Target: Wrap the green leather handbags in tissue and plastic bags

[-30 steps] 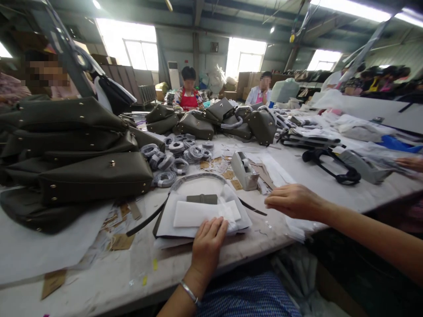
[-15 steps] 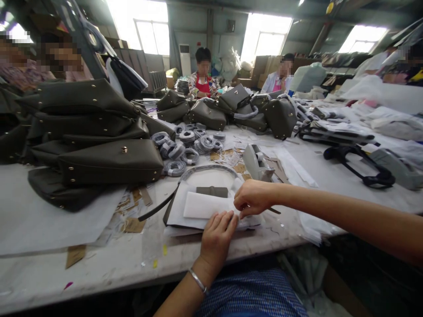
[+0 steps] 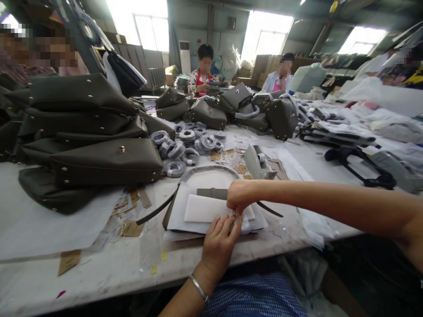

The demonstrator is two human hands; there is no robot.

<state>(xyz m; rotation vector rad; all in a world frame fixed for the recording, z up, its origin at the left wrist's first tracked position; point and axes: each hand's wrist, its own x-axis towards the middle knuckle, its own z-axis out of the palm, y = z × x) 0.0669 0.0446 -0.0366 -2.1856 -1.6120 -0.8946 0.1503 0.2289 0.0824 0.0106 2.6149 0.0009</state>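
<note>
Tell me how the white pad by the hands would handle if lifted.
The white pad would probably feel light, since it looks thin. It likely flexes but keeps its shape, as its edges run fairly straight. It might slide if pushed, lying on a flat white sheet.

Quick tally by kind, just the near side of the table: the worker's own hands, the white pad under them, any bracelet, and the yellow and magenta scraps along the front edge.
Hands: 2 (left hand, right hand)
White pad: 1
Silver bracelet: 1
Yellow scraps: 2
Magenta scrap: 1
Total: 7
</note>
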